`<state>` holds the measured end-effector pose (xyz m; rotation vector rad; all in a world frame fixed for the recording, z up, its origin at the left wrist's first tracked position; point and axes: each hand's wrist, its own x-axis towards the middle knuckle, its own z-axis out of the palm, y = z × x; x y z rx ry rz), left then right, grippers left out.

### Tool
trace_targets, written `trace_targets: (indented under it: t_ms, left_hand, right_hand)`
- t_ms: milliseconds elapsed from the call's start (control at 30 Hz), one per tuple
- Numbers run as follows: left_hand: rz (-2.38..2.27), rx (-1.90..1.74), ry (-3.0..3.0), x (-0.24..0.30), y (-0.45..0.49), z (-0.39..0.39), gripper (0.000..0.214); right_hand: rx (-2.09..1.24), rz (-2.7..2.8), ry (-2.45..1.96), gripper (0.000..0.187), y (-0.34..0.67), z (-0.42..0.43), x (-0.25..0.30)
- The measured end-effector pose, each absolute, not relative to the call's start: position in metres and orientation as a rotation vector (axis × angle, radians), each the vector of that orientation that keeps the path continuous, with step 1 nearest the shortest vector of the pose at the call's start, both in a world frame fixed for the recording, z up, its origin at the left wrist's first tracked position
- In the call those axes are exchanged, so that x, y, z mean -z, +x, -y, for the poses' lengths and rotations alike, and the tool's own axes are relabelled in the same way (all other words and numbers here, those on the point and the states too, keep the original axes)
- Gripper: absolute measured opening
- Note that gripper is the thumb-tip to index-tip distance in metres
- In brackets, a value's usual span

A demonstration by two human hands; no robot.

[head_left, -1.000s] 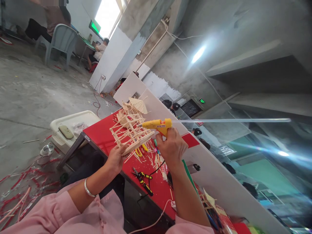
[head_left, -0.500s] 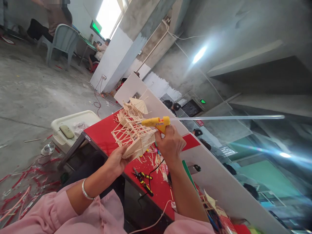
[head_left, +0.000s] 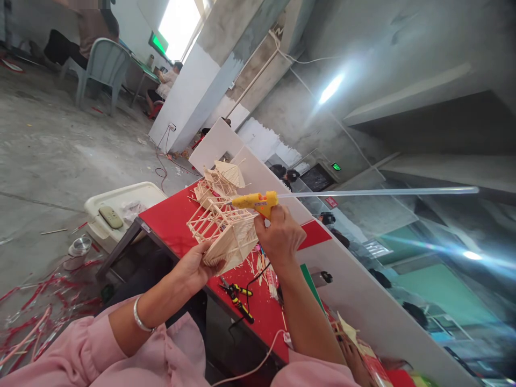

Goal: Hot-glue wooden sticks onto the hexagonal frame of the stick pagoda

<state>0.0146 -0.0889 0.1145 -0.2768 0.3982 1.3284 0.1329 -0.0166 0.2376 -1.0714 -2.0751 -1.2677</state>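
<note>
My left hand [head_left: 197,264] is closed on the lower edge of a model house [head_left: 231,244] built from thin wooden sticks, with an open frame on one side and close-laid sticks on the other. My right hand [head_left: 280,232] grips a yellow hot glue gun [head_left: 258,202] by its handle. A long clear glue stick [head_left: 379,192] juts out from the gun's back. The gun's nozzle points left, over the top of the stick frame; whether it touches cannot be seen. Behind the held piece, more stick models [head_left: 223,177] sit on the red table [head_left: 161,217].
Yellow-and-black pliers [head_left: 237,301] lie near the table's front edge, with loose sticks [head_left: 258,269] and a black cord beside them. A white partition [head_left: 363,301] runs along the right. At left are a white tub lid [head_left: 135,196] and red plastic strips [head_left: 36,306]. People sit farther off.
The model house has tilted in my left hand, so more of its close-sticked face shows. The glue gun has shifted slightly left and down.
</note>
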Motion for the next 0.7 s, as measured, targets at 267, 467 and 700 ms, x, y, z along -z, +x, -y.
trace_targets:
  t_ms: [267,467,700]
  left_hand:
    - [-0.404,-1.339,-0.281,-0.1117,0.0145,0.0870,0.006]
    - [-0.394,-1.345,-0.263,-0.1119,0.0136,0.0878,0.007]
    - [-0.374,-1.346,-0.266,-0.1082,0.0162,0.0857,0.007]
  right_hand:
    - [1.299,2.048,-1.076,0.021,0.1355,0.0178,-0.2384]
    - [1.267,2.020,-1.103,0.027,0.1355,0.0176,-0.2398]
    - [1.292,2.012,-1.074,0.030,0.1313,0.0186,-0.2421]
